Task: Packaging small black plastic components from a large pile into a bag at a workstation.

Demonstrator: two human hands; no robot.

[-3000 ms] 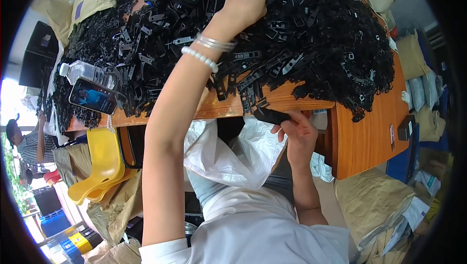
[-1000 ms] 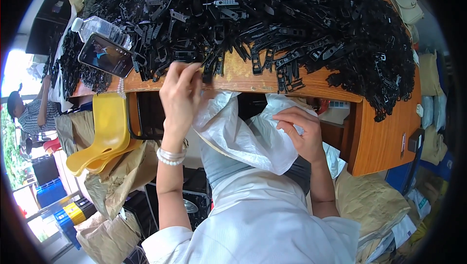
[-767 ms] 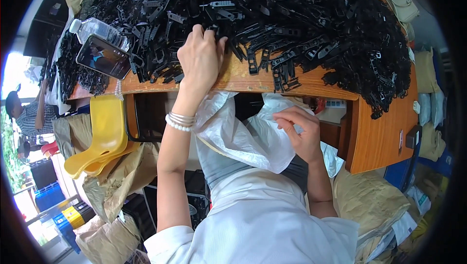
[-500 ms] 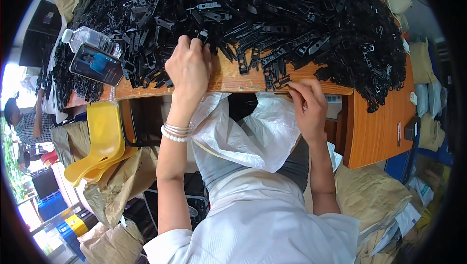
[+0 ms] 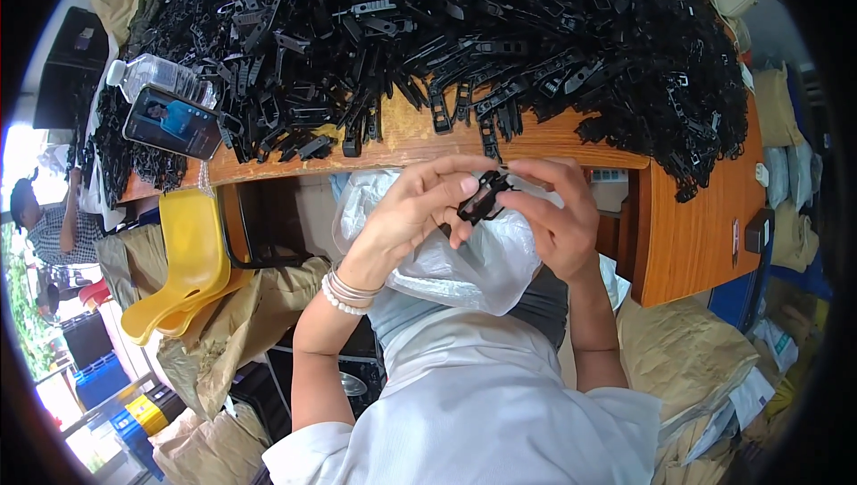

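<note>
Above the white plastic bag (image 5: pixel 469 275) in my lap, both hands meet around small black plastic parts (image 5: pixel 483 199). My left hand (image 5: pixel 415 208), with bracelets at the wrist, pinches them between thumb and fingers. From the other side, the fingers of my right hand (image 5: pixel 564 217) close on the same parts. Whether this is one piece or two joined ones I cannot make out. Just beyond, a big heap of black plastic clip-like parts (image 5: pixel 428 29) covers most of the wooden table (image 5: pixel 406 141), some lying close to its front edge.
On the heap's left lie a phone (image 5: pixel 172 123) with a lit screen and a clear plastic bottle (image 5: pixel 161 74). A yellow chair (image 5: pixel 192 253) stands left of my lap. Brown paper sacks (image 5: pixel 678 360) are at the right, and a person (image 5: pixel 54 226) is at the far left.
My left hand has come back from the heap toward my lap and met my right hand. Black parts are now held between them, over the bag.
</note>
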